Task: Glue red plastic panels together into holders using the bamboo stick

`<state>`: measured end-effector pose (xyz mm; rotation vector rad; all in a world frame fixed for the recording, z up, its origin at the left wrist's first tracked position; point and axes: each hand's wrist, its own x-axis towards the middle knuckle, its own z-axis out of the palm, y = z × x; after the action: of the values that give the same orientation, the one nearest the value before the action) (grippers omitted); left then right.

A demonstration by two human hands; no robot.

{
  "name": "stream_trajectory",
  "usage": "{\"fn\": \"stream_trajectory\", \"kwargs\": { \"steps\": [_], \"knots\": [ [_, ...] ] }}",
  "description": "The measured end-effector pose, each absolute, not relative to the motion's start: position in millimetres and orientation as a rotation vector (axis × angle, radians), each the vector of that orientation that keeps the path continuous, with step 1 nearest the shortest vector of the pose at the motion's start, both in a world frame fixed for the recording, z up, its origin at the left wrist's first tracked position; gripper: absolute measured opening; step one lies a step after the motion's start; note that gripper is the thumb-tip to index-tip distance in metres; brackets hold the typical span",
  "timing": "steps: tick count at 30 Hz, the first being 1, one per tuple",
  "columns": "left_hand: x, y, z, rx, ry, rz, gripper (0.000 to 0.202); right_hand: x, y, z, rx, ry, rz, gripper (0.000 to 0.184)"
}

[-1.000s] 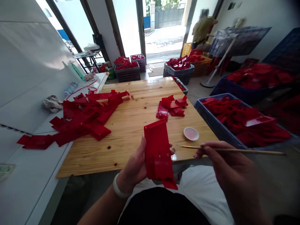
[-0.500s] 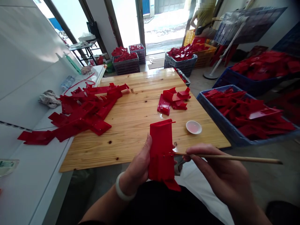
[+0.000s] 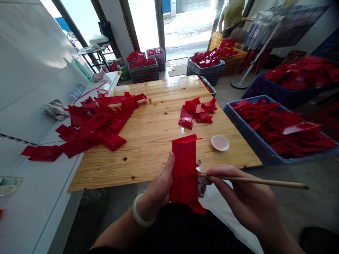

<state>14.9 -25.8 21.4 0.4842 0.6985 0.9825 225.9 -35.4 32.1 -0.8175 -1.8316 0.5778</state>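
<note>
Just behind my left grip, a smooth, thick, pale bangle circles my wrist. Between my grips and below them is dark clothing. Beside it, under my right grip, shows white cloth; I cannot tell which garment it belongs to.

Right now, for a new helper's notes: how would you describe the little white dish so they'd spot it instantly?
On the pine table, near the edge by the blue crate of red plastic parts, sits a small round white dish, just beyond the stick in the right hand. Pinkish liquid lies in it, and no other dish is on the table.
</note>
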Motion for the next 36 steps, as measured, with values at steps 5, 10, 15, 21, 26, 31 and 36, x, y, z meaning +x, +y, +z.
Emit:
{"fn": "stream_trajectory", "kwargs": {
  "steps": [5,10,15,21,26,31,36],
  "knots": [
    [18,-25,26,0.448,0.718,0.978,0.081,223,-35,27,-0.846,-1.816,0.483,0.020],
    [21,-26,27,0.428,0.721,0.978,0.082,220,-34,21,-0.871,-1.794,0.430,0.016],
    [21,-25,24,0.437,0.711,0.964,0.084,220,-32,20,-0.887,-1.771,0.380,0.013],
    [20,-25,26,0.439,0.704,0.953,0.083,219,-28,17,-0.912,-1.695,0.437,0.007],
    [19,-26,27,0.432,0.715,0.932,0.083,218,-26,14,-0.934,-1.638,0.465,0.005],
    [19,-26,24,0.453,0.751,0.936,0.078,218,-26,15,-0.968,-1.612,0.451,0.006],
    [20,-25,22,0.429,0.767,0.950,0.077,218,-27,20,-0.978,-1.584,0.472,0.010]
  ]
}}
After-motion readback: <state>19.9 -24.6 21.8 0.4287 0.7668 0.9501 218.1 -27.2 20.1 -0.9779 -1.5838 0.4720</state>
